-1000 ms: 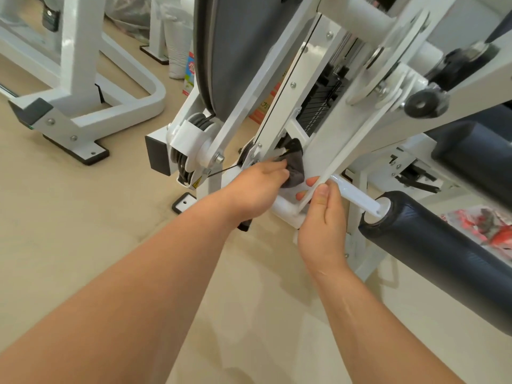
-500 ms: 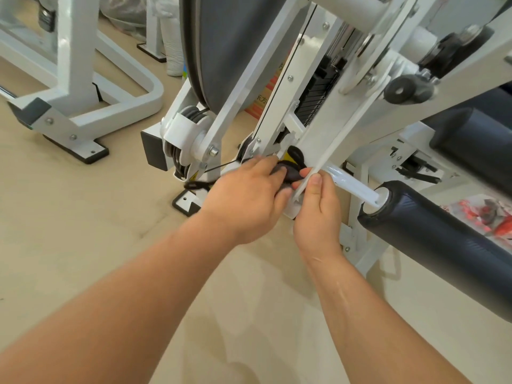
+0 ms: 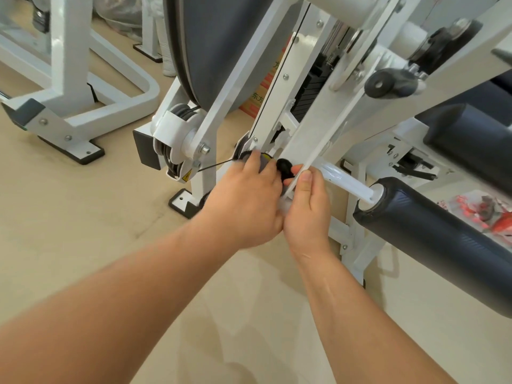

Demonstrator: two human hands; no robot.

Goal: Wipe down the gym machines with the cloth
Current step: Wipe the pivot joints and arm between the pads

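A second white machine frame (image 3: 69,87) is standing on the beige floor at the far left, well apart from the work. Moving right, the pulley housing (image 3: 177,134) of the near machine is carrying a small yellow warning sticker (image 3: 186,176), too small to read. Behind the frame a cardboard box (image 3: 257,92) is showing printed Chinese characters, 东方 among them. Below it the left hand (image 3: 243,200) is curling its fingers over the cloth (image 3: 285,167) and pressing it into the low joint of the frame. Only a dark wad is poking out past the fingertips, just beside the other hand. The cloth is looking soft, light and limp, so it is likely crumpling into gaps easily. Bunching it at the fingertips seems the best hold for reaching the corner, though the thin cable and bolts nearby may be snagging risks. The right hand (image 3: 307,209) is pinching the slanted white bar (image 3: 318,139), thumb on the near edge and fingers behind. Further right the dark padded roller (image 3: 432,234) is jutting out, and a red packet (image 3: 496,217) is lying beyond it, its print too blurred to read
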